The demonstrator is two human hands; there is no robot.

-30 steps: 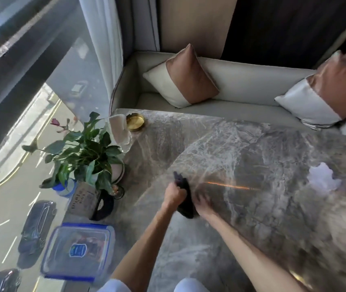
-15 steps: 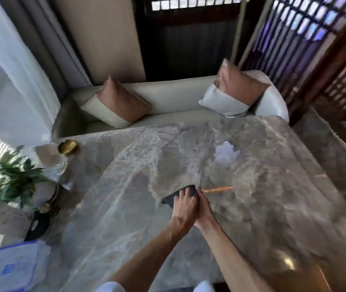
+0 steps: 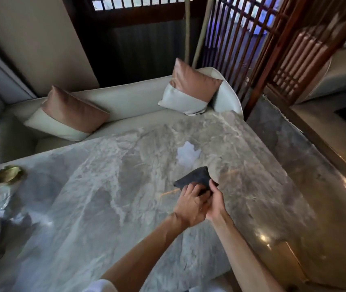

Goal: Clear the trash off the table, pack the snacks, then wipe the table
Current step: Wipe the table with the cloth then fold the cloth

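Note:
A dark grey cloth [image 3: 195, 177] lies on the grey marble table [image 3: 104, 207], right of its middle. My left hand [image 3: 190, 204] lies over the cloth's near part with its fingers bent onto it. My right hand [image 3: 216, 202] sits close beside the left and pinches the cloth's right edge with thumb and fingers. The cloth's far corner sticks out beyond both hands. Just behind the cloth is a white patch [image 3: 188, 154]; whether it is a tissue or a reflection is unclear.
A small brass dish [image 3: 9, 174] stands at the table's far left, with blurred objects along the left edge. A cream sofa [image 3: 125, 102] with two brown-and-white cushions runs behind the table. A wooden lattice screen [image 3: 273, 49] stands at the right.
The view has swung right, so the plant and blue-lidded box have left the frame. Both hands and the cloth have moved right and farther across the table, towards the white patch.

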